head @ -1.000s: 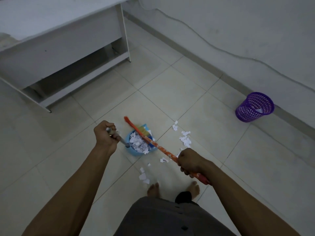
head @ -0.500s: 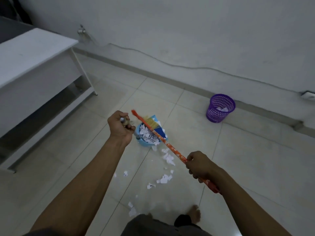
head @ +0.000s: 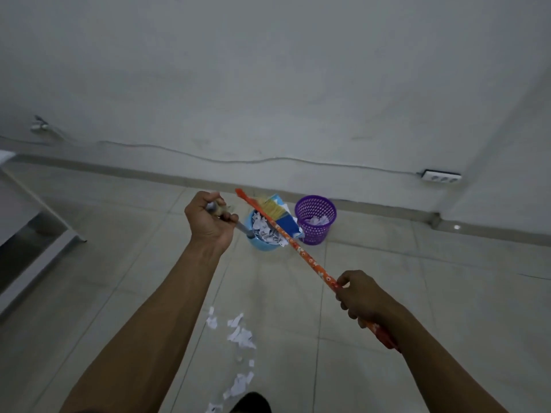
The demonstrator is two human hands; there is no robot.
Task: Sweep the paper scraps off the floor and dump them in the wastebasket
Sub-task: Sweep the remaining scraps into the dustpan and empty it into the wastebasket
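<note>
My left hand (head: 208, 220) grips the grey handle of a blue dustpan (head: 262, 242), held off the floor and full of white paper scraps. My right hand (head: 359, 296) holds the orange flowered stick of a broom (head: 301, 251); its yellow and blue bristle head lies across the dustpan. A purple mesh wastebasket (head: 315, 219) stands by the wall just right of the dustpan, with some paper inside. Loose paper scraps (head: 240, 335) lie on the tiled floor between my arms, in a trail down toward my foot.
A white desk (head: 26, 222) stands at the left edge. A cable runs along the wall to a power strip (head: 442, 176) at the right. Grey baseboard lines the wall behind the wastebasket. Open tiled floor stretches to the right.
The view has turned and come closer to the wall. The filled dustpan and broom have been carried toward the wastebasket, which is now right beside them. The scraps on the floor lie behind.
</note>
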